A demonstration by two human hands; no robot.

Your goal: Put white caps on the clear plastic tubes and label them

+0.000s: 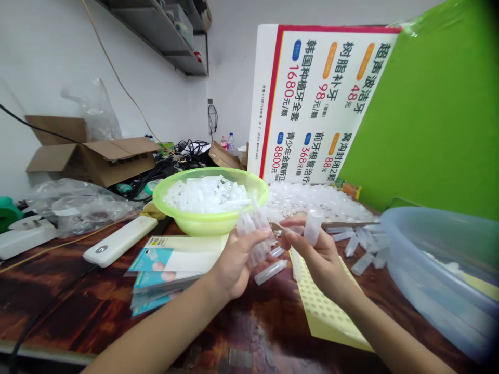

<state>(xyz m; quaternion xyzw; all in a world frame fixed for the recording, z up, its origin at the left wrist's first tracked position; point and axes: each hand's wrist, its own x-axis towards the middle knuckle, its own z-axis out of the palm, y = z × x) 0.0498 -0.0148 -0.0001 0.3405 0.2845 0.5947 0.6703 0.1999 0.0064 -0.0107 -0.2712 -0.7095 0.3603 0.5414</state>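
My left hand (237, 257) is closed around a bunch of clear plastic tubes (255, 231), just in front of a green bowl (187, 218) heaped with the same tubes. Close beside it, my right hand (317, 254) is shut on a single clear tube (312, 226), held upright in the fingers. One loose tube (270, 271) lies on the dark wooden table (78, 301) between my hands. Under my right wrist is a yellow perforated sheet (323, 311).
A heap of clear tubes (315, 200) lies behind my hands, before a printed sign (312, 104) and a green board (436, 114). At right is a blue basin (448, 244). Leftward: leaflets (171, 262), a white power bank (120, 240), plastic bags (78, 205), a cardboard box (97, 156).
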